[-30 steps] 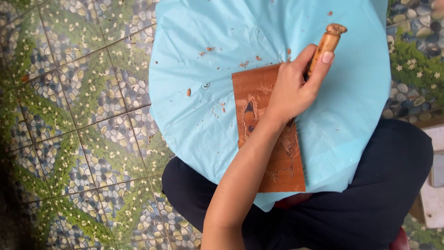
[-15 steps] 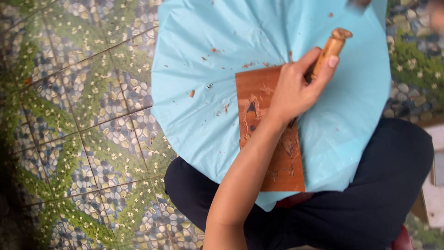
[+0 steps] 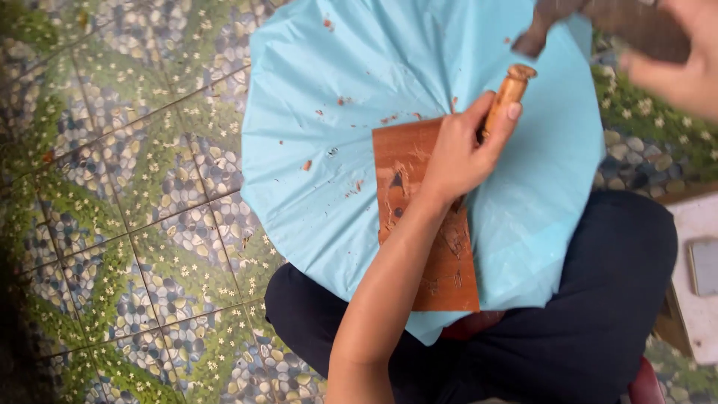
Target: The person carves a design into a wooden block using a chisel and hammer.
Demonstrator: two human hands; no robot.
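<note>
Lying on the lap, over a light blue plastic sheet (image 3: 336, 90): reddish-brown wooden board (image 3: 407, 161), long side running away from the body, shallow cuts showing along it. Gripping a wooden-handled chisel (image 3: 507, 93) with the left hand (image 3: 460, 153), fingers curled tight around the handle, thumb pressing on its side, blade end hidden under the hand and resting somewhere on the board's far half.

Newly coming into view at the top right since a second ago: the right hand (image 3: 684, 63), blurred, closing around a dark wooden mallet (image 3: 591, 19) and holding it up, apart from the chisel's butt. Fingers wrapping the mallet handle, exact grip too smeared to tell. Reading as carving in mid-stroke, mallet up rather than on the chisel. Chisel hand barely shifting across the three moments.

Scattering over the sheet: small red-brown chips (image 3: 307, 164). Showing under the sheet: dark trousers (image 3: 583, 322), legs crossed. Surrounding everything on the left: pebble-and-flower patterned tile floor (image 3: 112, 187).

Sitting at the right edge: white slab (image 3: 692, 314) with a flat grey rectangular thing (image 3: 704, 265) on it. No packages, labels or signs showing.
</note>
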